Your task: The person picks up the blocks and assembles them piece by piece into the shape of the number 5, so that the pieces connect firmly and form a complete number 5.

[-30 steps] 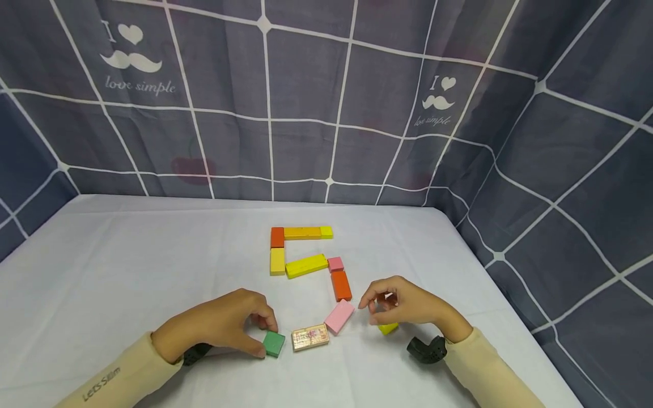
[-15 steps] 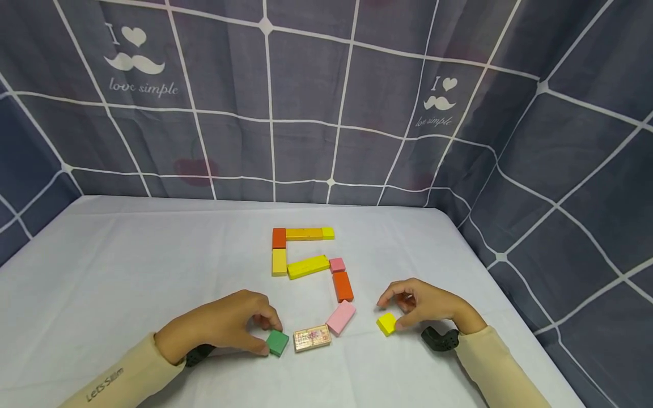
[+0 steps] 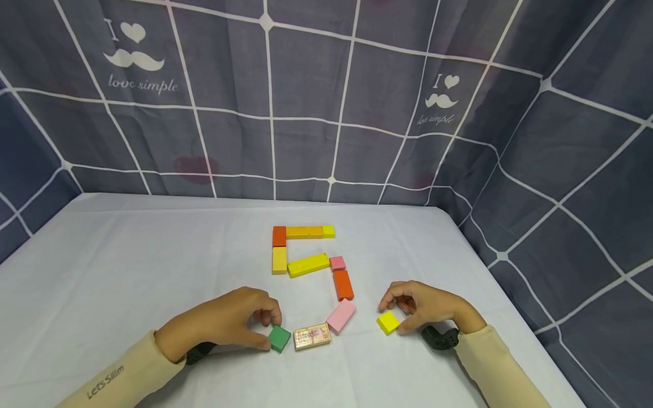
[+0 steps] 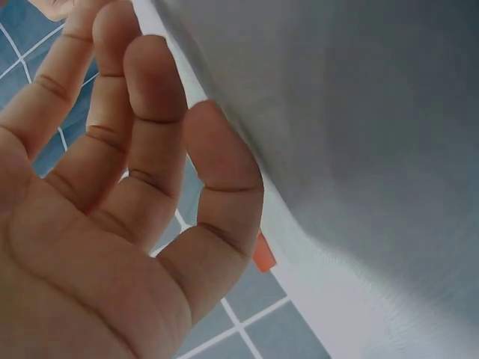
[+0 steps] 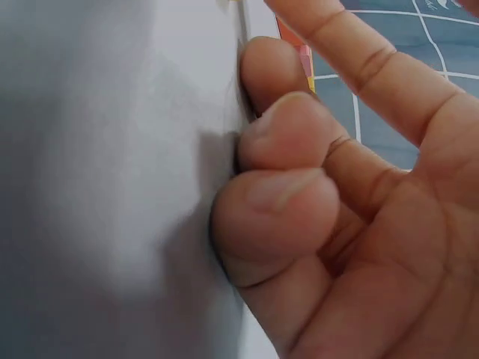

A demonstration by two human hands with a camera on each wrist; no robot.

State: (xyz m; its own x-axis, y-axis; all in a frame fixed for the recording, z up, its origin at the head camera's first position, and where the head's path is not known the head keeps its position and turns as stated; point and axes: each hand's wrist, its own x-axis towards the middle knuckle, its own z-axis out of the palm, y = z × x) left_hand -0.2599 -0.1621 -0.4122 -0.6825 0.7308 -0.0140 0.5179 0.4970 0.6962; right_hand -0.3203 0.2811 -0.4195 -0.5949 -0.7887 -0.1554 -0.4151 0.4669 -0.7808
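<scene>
At the lower left of the head view, my left hand (image 3: 224, 323) has its thumb and index finger at two corners of a small green block (image 3: 279, 338), pinching it on the white tabletop. To the right, my right hand (image 3: 425, 306) holds its thumb and index finger around a small yellow block (image 3: 388, 323), which lies on the cloth. A gold patterned block (image 3: 312, 336) sits just right of the green one, apart from it. Touching its right end is a pink block (image 3: 340, 316). Both wrist views show curled fingers but neither handled block.
A curving line of blocks continues behind: a red-orange block (image 3: 343, 284), a small pink block (image 3: 337, 263), a long yellow block (image 3: 308, 265), and others up to an orange bar (image 3: 304, 233). A dark checked curtain (image 3: 301, 147) stands behind the white table (image 3: 153, 249).
My right hand moved right and down, uncovering the yellow block between its thumb and index finger. The green block turned slightly and shifted a little right under my left fingers.
</scene>
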